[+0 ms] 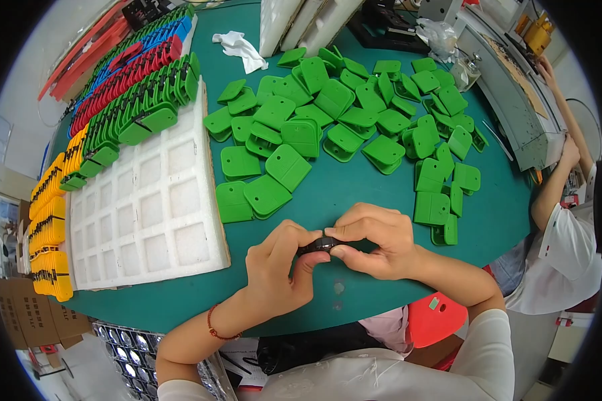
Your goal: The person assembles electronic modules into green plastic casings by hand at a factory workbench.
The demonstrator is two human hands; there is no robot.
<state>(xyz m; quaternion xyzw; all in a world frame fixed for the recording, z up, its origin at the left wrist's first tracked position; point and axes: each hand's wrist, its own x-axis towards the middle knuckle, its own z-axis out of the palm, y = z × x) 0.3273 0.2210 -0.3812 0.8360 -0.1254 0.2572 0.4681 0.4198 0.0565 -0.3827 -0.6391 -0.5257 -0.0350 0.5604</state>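
Near the front of the green table, my left hand [274,269] and my right hand [380,242] pinch a small dark, rounded part [318,246] from both sides. Thumbs and fingertips cover much of it, so its exact kind cannot be made out. Beyond my hands lies a loose heap of folded green plastic clips [334,98], each with a small hole. The closest of these, a green clip [267,194], lies just beyond my left hand. Neither hand touches the heap.
A white foam tray [192,247] with square recesses lies at left. Rows of yellow clips [48,230], green clips [155,120], red and blue ones with black parts line its far side. A white cloth [241,50] lies behind. Another person [565,247] works beside a grey machine [515,100] at right.
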